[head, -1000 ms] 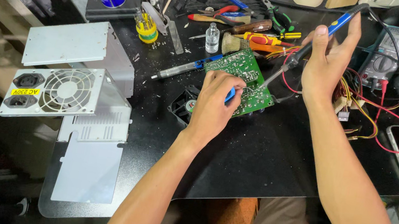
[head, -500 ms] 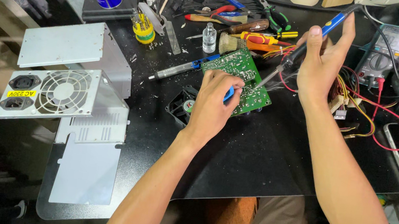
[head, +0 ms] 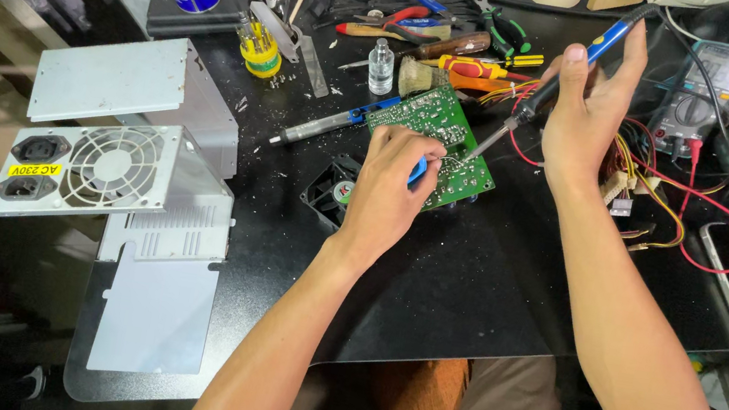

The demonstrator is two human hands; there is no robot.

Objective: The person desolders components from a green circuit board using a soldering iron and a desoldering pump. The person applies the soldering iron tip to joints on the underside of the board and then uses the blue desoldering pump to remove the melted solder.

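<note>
The green circuit board (head: pixel 438 143) lies tilted on the black tabletop (head: pixel 470 280), its lower left part propped over a small black fan (head: pixel 333 190) that lies beside it. The left hand (head: pixel 386 189) rests on the board's near edge, its fingers curled together around a small blue object (head: pixel 417 170) that is mostly hidden, so what it is cannot be told. The right hand (head: pixel 591 99) has its fingers clamped on a blue-handled soldering iron (head: pixel 554 84), whose metal tip reaches down to the board's upper right part and looks to be touching or just above it.

Judging from how things lie, the opening-up is done: the grey power supply case (head: pixel 111 175) sits well apart at the left with its fan grille facing up, its cover plate (head: pixel 112 77) lies just behind it, and the board is out of the case, trailing red and yellow wires (head: pixel 652 177) to the right. The work on the solder joints seems to be in hand, not finished; how many joints are done cannot be seen. A metal-barrelled tool with a blue end (head: pixel 329 123) lies just left of the board, and a multimeter (head: pixel 705 88) sits at the upper right with its red lead curving across the tabletop. Putting the board back and closing the case is not yet done.
</note>
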